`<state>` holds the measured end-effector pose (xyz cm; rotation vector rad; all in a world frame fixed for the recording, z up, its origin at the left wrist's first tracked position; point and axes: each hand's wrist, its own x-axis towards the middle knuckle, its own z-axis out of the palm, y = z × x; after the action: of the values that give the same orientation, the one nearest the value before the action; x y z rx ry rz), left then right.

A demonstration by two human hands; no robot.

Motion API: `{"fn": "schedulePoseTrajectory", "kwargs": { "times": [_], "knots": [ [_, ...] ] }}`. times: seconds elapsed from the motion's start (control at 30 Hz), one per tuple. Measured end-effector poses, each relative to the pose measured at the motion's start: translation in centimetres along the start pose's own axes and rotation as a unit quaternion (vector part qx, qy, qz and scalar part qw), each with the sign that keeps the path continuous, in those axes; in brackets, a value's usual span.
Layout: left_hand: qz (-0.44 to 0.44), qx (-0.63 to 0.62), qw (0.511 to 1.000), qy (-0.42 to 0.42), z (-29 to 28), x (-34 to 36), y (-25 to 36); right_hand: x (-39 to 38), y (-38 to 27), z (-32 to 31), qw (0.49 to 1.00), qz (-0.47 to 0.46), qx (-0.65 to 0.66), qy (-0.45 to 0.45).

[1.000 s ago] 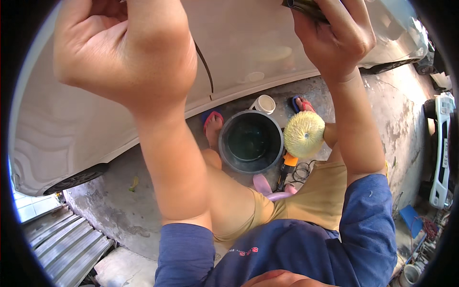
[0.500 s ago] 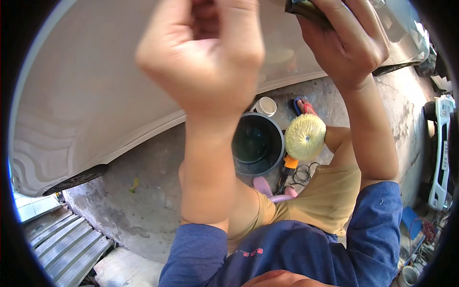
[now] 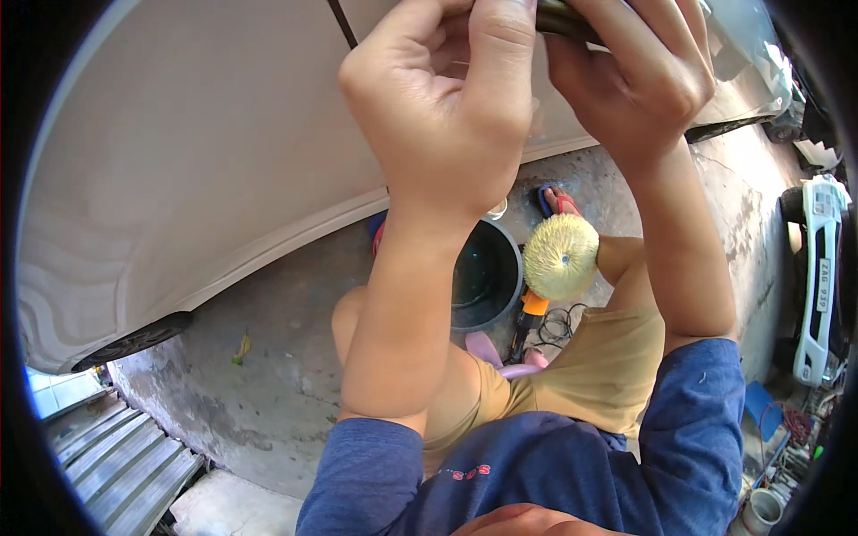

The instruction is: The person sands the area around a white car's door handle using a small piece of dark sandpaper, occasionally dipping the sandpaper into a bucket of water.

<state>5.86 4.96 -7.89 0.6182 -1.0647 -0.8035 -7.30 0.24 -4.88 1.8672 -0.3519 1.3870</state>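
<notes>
Left hand (image 3: 447, 116) has swung right to meet right hand (image 3: 630, 76); both pinch a dark strip (image 3: 565, 18) at the top edge, against the car body (image 3: 197, 170). Likely thin, bendy, light: grip its edges.

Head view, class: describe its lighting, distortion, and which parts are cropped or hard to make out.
Head view: soft daylight, no harsh glare on the pale car panel; fisheye bends the car's lower edge and leaves black corners; the left hand and right hand loom large, and the dark object they hold is cropped at the top edge; the yellow polishing pad stays sharp.
</notes>
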Motion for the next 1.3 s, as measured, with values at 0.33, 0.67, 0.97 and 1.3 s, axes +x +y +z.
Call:
{"fn": "schedulePoseTrajectory", "kwargs": {
  "times": [0.33, 0.67, 0.97, 1.3],
  "knots": [
    [0.002, 0.032, 0.992, 0.119, 0.8, 0.0, 0.8, 0.1, 0.3, 0.0, 1.000, 0.008, 0.001, -0.017],
    [0.008, 0.099, 0.981, 0.164, -0.3, 0.1, -0.2, -0.6, -0.8, 1.7, 0.953, 0.176, 0.204, 0.140],
    [0.005, 0.082, 0.981, 0.178, -1.0, -0.1, -0.5, 1.1, -1.2, 0.3, 0.996, 0.061, 0.013, -0.069],
    [0.092, 0.017, 0.977, 0.189, -0.6, -0.3, -1.0, 3.5, -3.5, 1.6, 0.993, 0.097, 0.040, -0.058]
  ]
}}
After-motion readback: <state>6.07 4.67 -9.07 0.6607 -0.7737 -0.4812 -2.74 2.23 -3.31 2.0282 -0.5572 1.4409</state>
